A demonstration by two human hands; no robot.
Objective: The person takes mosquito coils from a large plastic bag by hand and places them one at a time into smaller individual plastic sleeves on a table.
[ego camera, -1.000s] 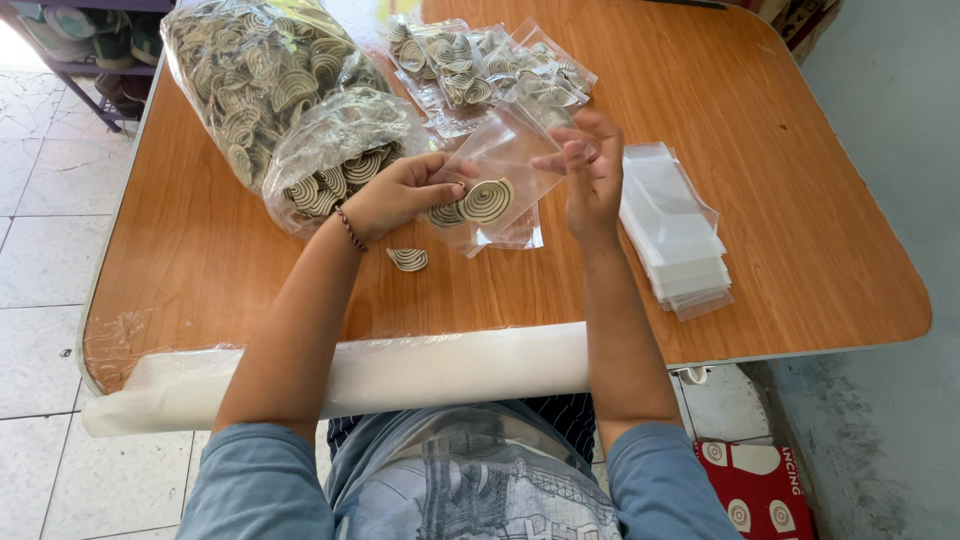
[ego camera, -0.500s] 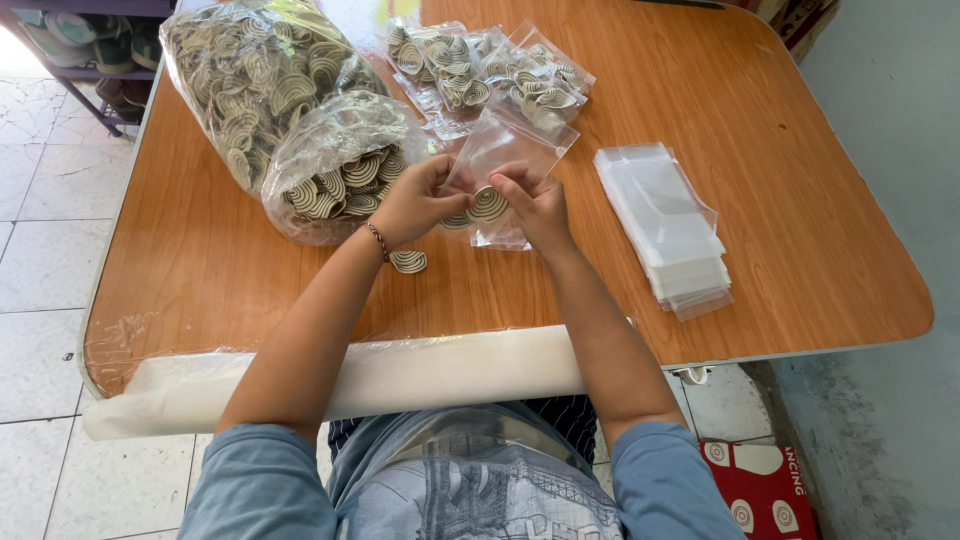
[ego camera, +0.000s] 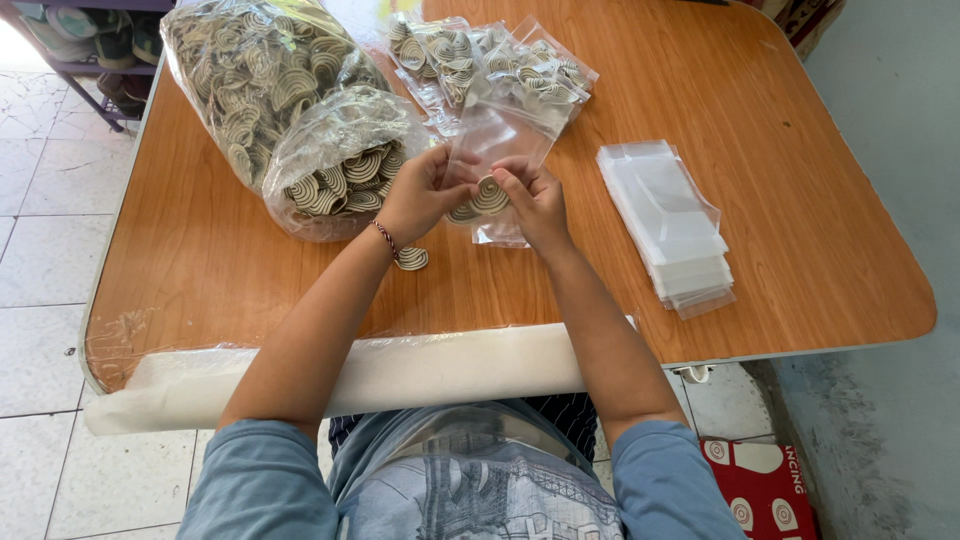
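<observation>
Hands [ego camera: 480, 195] have drawn closer together over the wooden table [ego camera: 780, 150].

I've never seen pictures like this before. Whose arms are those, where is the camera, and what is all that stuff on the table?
There is no machine here: these are a person's own two arms, filmed by a camera worn on their head and looking down. The left hand and the right hand meet over a wooden table and together hold a small clear bag, with a striped spiral piece between the fingers at its lower end. One more such piece lies loose on the table by the left wrist. To the left sits a big plastic sack full of the same pieces, farther back a pile of filled small bags, and to the right a stack of empty clear bags.
</observation>
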